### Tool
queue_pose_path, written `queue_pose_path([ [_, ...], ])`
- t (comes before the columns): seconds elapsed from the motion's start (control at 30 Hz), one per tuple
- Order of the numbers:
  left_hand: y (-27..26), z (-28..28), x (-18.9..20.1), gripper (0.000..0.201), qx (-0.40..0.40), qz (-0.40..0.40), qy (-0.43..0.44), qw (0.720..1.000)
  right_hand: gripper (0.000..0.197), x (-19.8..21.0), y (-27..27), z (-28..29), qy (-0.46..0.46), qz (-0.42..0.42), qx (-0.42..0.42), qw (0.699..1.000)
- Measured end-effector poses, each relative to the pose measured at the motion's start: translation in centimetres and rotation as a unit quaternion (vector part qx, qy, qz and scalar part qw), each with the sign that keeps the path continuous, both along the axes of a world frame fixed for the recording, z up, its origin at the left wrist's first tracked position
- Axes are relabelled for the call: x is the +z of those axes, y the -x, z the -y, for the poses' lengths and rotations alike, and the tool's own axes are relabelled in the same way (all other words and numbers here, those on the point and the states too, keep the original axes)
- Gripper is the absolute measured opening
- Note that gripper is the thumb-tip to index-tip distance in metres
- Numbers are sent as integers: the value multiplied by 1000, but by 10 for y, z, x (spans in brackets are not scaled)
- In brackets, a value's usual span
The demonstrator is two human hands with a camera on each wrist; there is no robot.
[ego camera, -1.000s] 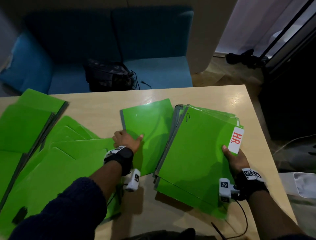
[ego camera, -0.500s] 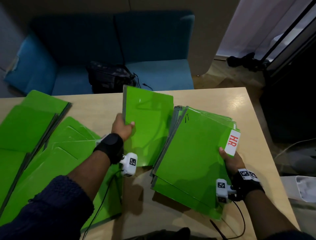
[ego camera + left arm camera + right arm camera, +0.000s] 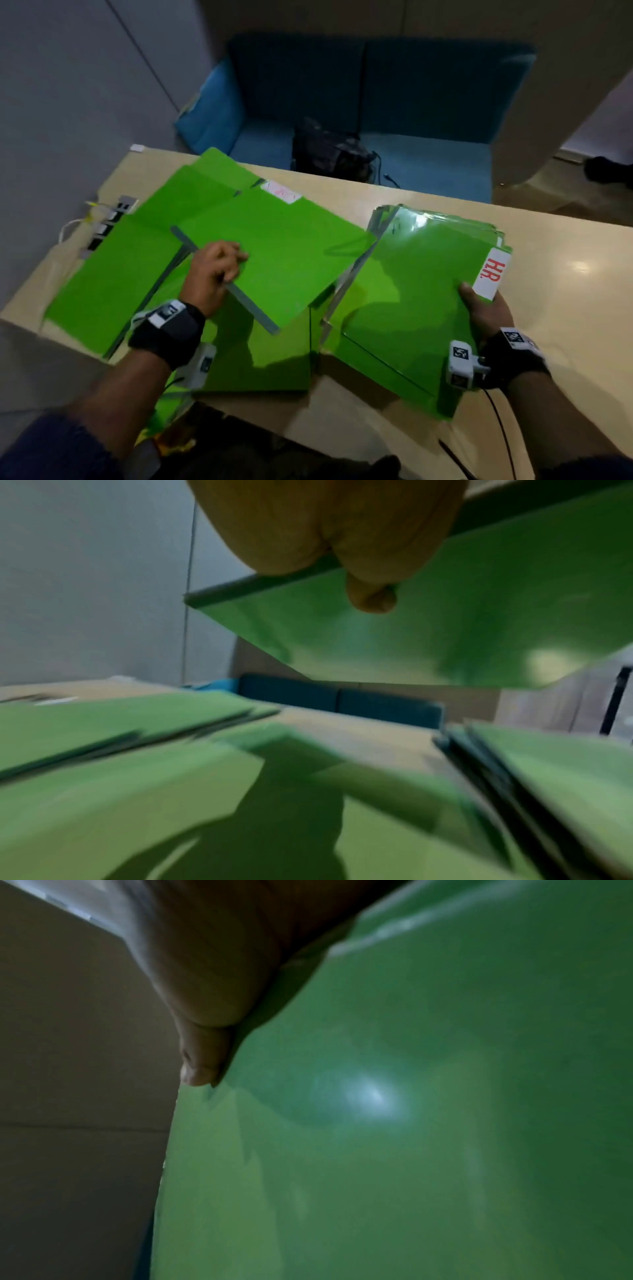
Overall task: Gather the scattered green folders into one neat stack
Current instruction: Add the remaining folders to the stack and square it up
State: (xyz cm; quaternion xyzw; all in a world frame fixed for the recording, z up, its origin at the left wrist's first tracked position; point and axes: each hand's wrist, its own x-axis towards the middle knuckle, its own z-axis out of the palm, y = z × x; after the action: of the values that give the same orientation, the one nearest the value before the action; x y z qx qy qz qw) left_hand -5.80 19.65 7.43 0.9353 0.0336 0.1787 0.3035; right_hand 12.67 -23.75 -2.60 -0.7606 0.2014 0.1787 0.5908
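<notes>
Gripping a lifted green folder (image 3: 274,260) by its spine, left hand (image 3: 212,270), right hand (image 3: 486,308) clutching the stack (image 3: 404,308) labelled "H.R."

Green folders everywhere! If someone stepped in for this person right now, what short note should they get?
Left hand: grips one green folder by its grey spine, lifted clear of the table.
Right hand: holds the near edge of the gathered stack, its top folder labelled HR, edges not yet squared.
Done: several folders collected in that stack on the right.
Left: lay the lifted folder on the stack, then bring over the loose folders spread on the left side of the table, and straighten the pile.
</notes>
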Motion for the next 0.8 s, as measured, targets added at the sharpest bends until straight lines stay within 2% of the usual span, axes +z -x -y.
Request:
queue_pose_path([
  [0.07,46,1,-32,12,32,-75,-96,992,34,1,-2,-18,6,8,16,1000],
  [0.13,89,8,-65,9,70,-150,-111,980,30,2,-2,-29,30,14,45,998],
  [0.2,122,12,-97,28,90,-209,-66,971,33,2,-3,-33,68,12,82,994],
  [0.27,145,15,-121,46,70,-277,-13,958,38,0,-5,-32,105,3,102,989],
  [0.33,158,19,-127,49,29,-308,53,949,42,-1,-5,-31,133,-3,115,984],
  [0.37,161,21,-126,58,27,-317,85,944,43,-2,-5,-31,142,-5,118,983],
  [0.4,164,26,-122,65,59,-326,119,936,45,-1,-4,-31,147,-7,122,982],
  [0.43,167,29,-118,63,123,-327,143,926,46,0,-3,-31,153,-12,122,981],
  [0.47,169,31,-116,55,215,-301,130,920,46,0,-3,-32,158,-16,118,980],
  [0.5,170,31,-115,51,326,-266,87,903,46,0,-2,-31,164,-18,116,979],
  [0.53,172,30,-113,56,435,-257,57,861,46,0,-1,-31,170,-20,118,978],
  [0.57,173,29,-111,70,533,-277,71,796,47,0,0,-30,176,-21,121,977],
  [0.6,173,28,-106,86,600,-320,118,724,50,0,2,-29,181,-23,126,975],
  [0.63,173,27,-102,98,629,-360,174,667,54,-1,3,-28,186,-28,129,974],
  [0.67,175,23,-106,107,629,-386,228,634,57,-1,5,-27,189,-35,129,973],
  [0.7,178,17,-110,113,623,-388,273,622,59,-2,8,-26,189,-44,126,973],
  [0.77,188,1,-130,125,610,-349,336,627,61,-4,13,-25,188,-64,118,973],
  [0.8,193,-6,-144,124,608,-341,347,627,62,-6,16,-24,188,-71,115,973],
])
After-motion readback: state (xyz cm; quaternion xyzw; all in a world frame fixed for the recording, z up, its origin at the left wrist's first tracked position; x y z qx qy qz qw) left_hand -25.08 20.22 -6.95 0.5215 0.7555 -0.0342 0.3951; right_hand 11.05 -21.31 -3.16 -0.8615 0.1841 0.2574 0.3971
